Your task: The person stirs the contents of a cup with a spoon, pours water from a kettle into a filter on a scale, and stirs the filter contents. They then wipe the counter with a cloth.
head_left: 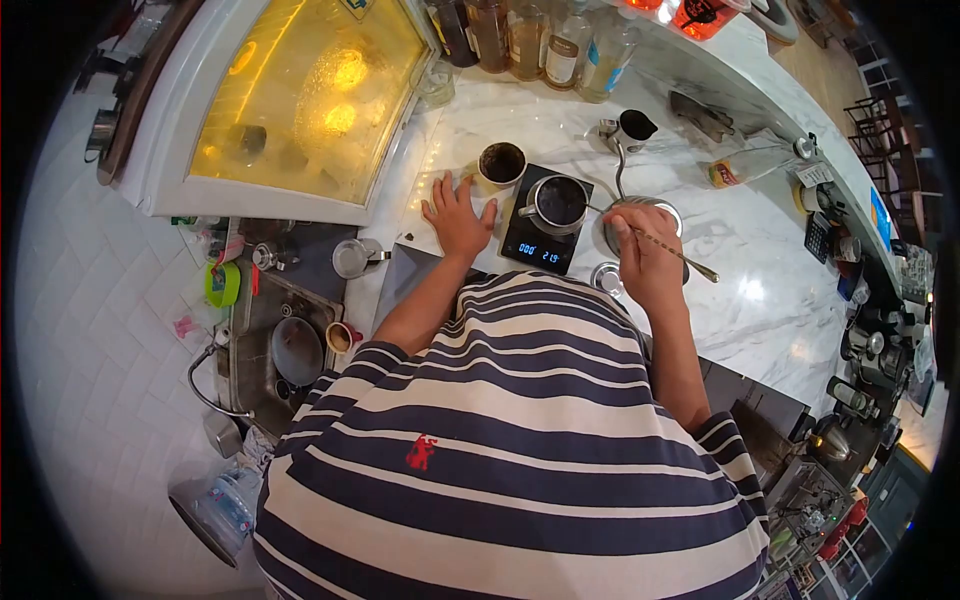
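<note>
My right hand [648, 255] is closed around a long bar spoon with a twisted handle [668, 246]. The spoon's far end reaches toward a metal cup [541, 219] with dark contents. That cup stands on a black digital scale [519, 246] with lit blue digits. My left hand [458, 220] rests on the marble counter with its fingers spread, left of the scale. Just beyond those fingers is a paper-coloured cup [483, 181] with something dark inside. A gooseneck kettle [619, 185] sits partly hidden under my right hand. Near my right wrist lies a small round metal item [606, 278].
A dark-filled pitcher [635, 127] and several bottles [562, 58] stand toward the back. At left, a lit glass-fronted cabinet [290, 190] rises beside the counter, with a sink [258, 350] below it. A lidded metal vessel [350, 258] sits near the cabinet's corner.
</note>
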A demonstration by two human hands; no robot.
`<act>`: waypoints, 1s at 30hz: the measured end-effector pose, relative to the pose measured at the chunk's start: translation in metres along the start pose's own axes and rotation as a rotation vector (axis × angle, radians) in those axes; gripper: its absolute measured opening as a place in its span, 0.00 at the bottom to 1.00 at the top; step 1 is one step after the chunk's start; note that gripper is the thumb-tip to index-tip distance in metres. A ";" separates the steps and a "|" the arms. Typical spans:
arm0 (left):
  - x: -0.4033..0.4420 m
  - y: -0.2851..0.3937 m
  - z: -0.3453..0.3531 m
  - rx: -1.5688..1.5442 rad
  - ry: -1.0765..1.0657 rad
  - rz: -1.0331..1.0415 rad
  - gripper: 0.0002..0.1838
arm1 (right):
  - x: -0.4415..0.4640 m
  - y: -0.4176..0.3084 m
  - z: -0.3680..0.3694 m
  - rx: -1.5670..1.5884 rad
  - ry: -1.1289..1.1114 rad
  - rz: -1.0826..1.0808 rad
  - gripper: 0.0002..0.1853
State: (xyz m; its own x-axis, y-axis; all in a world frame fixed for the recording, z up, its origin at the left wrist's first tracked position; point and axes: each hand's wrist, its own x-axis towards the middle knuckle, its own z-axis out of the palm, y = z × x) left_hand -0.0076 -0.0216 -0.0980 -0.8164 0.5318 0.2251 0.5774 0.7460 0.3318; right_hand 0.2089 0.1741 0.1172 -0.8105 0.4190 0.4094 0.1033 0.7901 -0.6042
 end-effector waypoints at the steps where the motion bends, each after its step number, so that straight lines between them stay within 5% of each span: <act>1: 0.000 0.001 0.000 -0.003 0.002 0.000 0.36 | 0.000 -0.001 0.002 0.017 0.003 -0.017 0.06; 30: 0.000 -0.014 -0.007 0.025 -0.072 0.093 0.37 | -0.003 0.004 0.004 0.059 0.059 0.014 0.05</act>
State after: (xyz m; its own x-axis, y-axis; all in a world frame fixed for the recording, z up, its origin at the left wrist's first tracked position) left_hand -0.0160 -0.0344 -0.0962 -0.7570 0.6259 0.1876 0.6515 0.7014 0.2890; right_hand 0.2093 0.1745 0.1106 -0.7735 0.4571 0.4391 0.0791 0.7570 -0.6487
